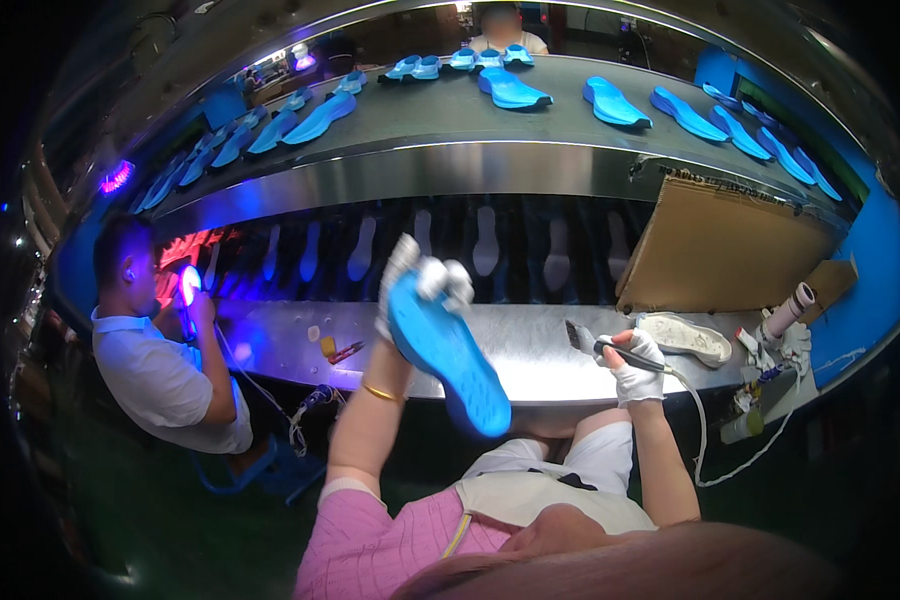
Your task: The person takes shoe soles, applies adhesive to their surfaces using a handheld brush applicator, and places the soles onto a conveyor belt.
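My left hand (454, 287), in a white glove, grips a blue shoe sole (448, 345) near its upper end. The sole is raised in front of the metal bench (530, 350), tilted with its lower end towards me. In my right hand (639, 372), wearing a white glove that leaves fingertips bare, is a flat brush (579, 337) with a dark handle and a pale hose or cord trailing from it. Its bristles point left, apart from the blue sole. A whitish shoe sole or shoe bottom (685, 338) lies on the bench just right of that hand.
Blue soles (618, 103) sit spaced along the upper conveyor belt (410, 120). Below it, a dark lower belt (450, 270) carries pale insole-shaped pieces. Cardboard (730, 250) leans at the right, beside a pink tube (790, 310). A co-worker (170, 370) works at the left under purple light.
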The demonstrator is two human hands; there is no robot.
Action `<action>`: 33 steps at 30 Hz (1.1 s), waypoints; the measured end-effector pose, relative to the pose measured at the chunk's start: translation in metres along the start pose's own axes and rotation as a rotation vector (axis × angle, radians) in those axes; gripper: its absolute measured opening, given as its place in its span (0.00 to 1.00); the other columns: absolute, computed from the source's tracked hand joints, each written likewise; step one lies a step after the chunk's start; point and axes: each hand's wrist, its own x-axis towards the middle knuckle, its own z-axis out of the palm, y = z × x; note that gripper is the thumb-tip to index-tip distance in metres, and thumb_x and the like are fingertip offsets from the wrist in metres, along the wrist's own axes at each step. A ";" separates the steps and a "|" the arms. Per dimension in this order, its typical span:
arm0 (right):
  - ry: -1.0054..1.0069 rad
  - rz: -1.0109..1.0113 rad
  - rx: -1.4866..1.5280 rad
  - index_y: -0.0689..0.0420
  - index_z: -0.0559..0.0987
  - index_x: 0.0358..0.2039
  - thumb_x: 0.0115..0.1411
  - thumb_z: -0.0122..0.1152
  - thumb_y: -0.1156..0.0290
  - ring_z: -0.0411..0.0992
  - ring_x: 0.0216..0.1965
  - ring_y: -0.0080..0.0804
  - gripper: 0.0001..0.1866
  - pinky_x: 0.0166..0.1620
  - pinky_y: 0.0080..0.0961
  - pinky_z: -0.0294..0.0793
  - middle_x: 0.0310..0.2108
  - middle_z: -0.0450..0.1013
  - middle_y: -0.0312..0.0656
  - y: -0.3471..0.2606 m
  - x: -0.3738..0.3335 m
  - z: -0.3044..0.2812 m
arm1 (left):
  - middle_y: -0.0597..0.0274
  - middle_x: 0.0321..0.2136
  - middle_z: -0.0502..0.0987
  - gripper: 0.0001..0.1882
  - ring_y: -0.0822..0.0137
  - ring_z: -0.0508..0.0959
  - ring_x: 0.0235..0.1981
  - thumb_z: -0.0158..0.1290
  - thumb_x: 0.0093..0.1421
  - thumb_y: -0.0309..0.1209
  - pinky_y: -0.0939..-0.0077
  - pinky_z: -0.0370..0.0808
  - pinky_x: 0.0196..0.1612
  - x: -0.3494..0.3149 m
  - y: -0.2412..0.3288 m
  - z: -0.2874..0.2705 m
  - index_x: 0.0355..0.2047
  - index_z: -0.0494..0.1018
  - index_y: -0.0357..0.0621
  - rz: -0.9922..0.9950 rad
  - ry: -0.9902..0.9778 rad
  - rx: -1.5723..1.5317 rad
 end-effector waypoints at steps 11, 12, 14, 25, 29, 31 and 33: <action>-0.235 0.064 -0.243 0.58 0.70 0.32 0.50 0.62 0.82 0.73 0.28 0.23 0.11 0.34 0.19 0.72 0.27 0.73 0.39 0.008 -0.023 0.043 | 0.47 0.50 0.68 0.42 0.47 0.69 0.51 0.31 0.56 0.67 0.51 0.66 0.55 -0.056 -0.143 -0.030 0.55 0.61 0.44 -0.194 0.454 -0.106; -0.206 0.025 -0.203 0.58 0.71 0.32 0.50 0.62 0.81 0.72 0.27 0.21 0.10 0.33 0.18 0.72 0.26 0.73 0.37 0.006 -0.018 0.047 | 0.49 0.49 0.69 0.41 0.49 0.71 0.49 0.33 0.56 0.67 0.53 0.68 0.54 -0.049 -0.150 -0.029 0.55 0.62 0.46 -0.120 0.490 -0.053; -0.173 -0.022 -0.164 0.58 0.72 0.31 0.49 0.63 0.80 0.71 0.26 0.20 0.09 0.33 0.17 0.71 0.25 0.73 0.35 0.004 -0.010 0.051 | 0.50 0.49 0.70 0.39 0.51 0.72 0.47 0.34 0.56 0.66 0.55 0.69 0.53 -0.040 -0.161 -0.028 0.54 0.63 0.48 -0.048 0.519 0.002; -0.265 0.180 -0.073 0.59 0.70 0.34 0.52 0.59 0.81 0.72 0.30 0.23 0.10 0.37 0.21 0.73 0.30 0.73 0.40 0.014 -0.018 0.054 | 0.55 0.45 0.72 0.38 0.60 0.73 0.46 0.38 0.56 0.65 0.64 0.70 0.51 -0.040 -0.155 -0.050 0.51 0.64 0.46 -0.056 0.496 -0.036; -0.404 -0.223 -0.233 0.59 0.71 0.34 0.51 0.61 0.82 0.71 0.30 0.21 0.11 0.36 0.18 0.71 0.30 0.72 0.37 0.010 -0.031 0.074 | 0.55 0.43 0.73 0.38 0.60 0.73 0.44 0.38 0.55 0.65 0.64 0.70 0.51 -0.036 -0.140 -0.036 0.50 0.65 0.46 -0.079 0.544 0.041; -0.471 0.096 -0.215 0.59 0.71 0.34 0.51 0.61 0.81 0.71 0.31 0.22 0.11 0.37 0.19 0.71 0.31 0.72 0.37 0.023 -0.039 0.068 | 0.54 0.45 0.72 0.39 0.60 0.73 0.44 0.37 0.56 0.65 0.64 0.69 0.52 -0.039 -0.138 -0.041 0.53 0.64 0.45 -0.073 0.568 0.106; -0.435 0.224 -0.114 0.58 0.71 0.35 0.54 0.59 0.78 0.71 0.31 0.20 0.08 0.37 0.18 0.71 0.31 0.73 0.37 0.030 -0.033 0.060 | 0.53 0.46 0.71 0.39 0.60 0.73 0.45 0.37 0.56 0.65 0.63 0.69 0.52 -0.043 -0.134 -0.034 0.54 0.63 0.44 -0.061 0.609 0.117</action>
